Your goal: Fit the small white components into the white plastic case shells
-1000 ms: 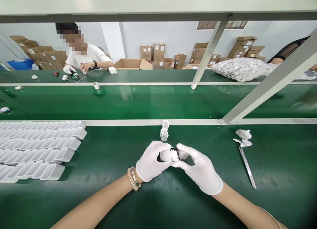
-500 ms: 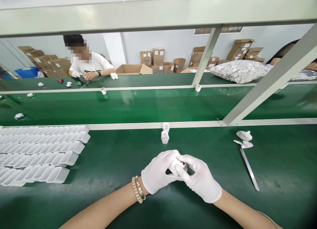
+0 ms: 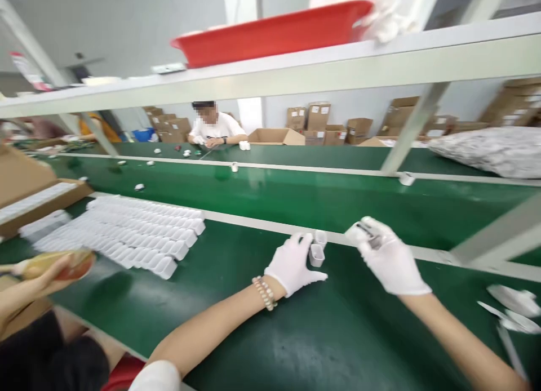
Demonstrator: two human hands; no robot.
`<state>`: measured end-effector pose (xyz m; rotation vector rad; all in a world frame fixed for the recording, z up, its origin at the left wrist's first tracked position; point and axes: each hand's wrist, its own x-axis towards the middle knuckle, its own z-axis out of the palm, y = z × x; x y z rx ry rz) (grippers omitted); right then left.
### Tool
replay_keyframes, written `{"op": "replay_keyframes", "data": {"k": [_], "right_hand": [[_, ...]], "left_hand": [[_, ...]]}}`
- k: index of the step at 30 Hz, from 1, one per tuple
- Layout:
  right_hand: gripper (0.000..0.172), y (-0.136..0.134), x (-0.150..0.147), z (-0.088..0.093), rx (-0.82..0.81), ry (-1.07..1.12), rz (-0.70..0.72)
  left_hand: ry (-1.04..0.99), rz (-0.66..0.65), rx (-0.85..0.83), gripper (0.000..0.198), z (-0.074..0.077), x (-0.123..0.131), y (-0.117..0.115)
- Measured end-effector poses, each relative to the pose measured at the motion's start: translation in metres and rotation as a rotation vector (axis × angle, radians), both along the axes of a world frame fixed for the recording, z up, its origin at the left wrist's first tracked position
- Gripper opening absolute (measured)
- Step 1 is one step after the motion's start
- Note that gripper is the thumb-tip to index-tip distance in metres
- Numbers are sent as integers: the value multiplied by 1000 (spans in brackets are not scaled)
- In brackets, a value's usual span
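My left hand [image 3: 291,264], in a white glove, reaches over the green table with thumb and fingers apart. Its fingertips are beside two small white square cups [image 3: 316,256], which stand one behind the other near the table's back rail; whether it touches them I cannot tell. Farther right, my right hand [image 3: 391,264], also gloved, is raised with its fingers closed on a small white casing [image 3: 354,233]. A dark and metallic part shows near its fingers, blurred by motion.
Rows of white cups [image 3: 147,233] cover the table on the left. A co-worker's hand [image 3: 54,275] holds something yellow there. At right lie crumpled white pieces [image 3: 513,300] and a metal tool [image 3: 512,346]. A slanted post [image 3: 502,225] rises behind. Overhead, a shelf carries a red tray [image 3: 270,36].
My hands have come apart: the left has let go of the white casing and opened by the cups; the right has moved right and up with it. The view has swung left and up.
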<state>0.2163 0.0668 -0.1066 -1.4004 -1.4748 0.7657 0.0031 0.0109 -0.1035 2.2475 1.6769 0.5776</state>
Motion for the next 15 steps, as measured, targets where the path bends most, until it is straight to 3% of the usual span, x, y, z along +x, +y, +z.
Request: {"op": "replay_keyframes", "data": {"k": [4,6,9,11,13,15], "right_hand": [[66,88,7,-4,-76,-324,-147],[63,112,5,-12,-96,-431,-154],[60,128,8,-30,-135,-537,-138],[67,132,14,-42,-159,-575,-144],[79,133,19,-54,-176,-578,-205],[86,132,19,-64,-68,-644,-249]], "left_hand": [[61,32,-146,79,-10,22,18],[47,84,-164,59,-13,33,24],[33,135,-155,30,-12,40,26],[38,150,-154,22,-10,34,25],[56,184,-157,19,-8,16,23],[94,260,-163,19,-5,-14,21]]}}
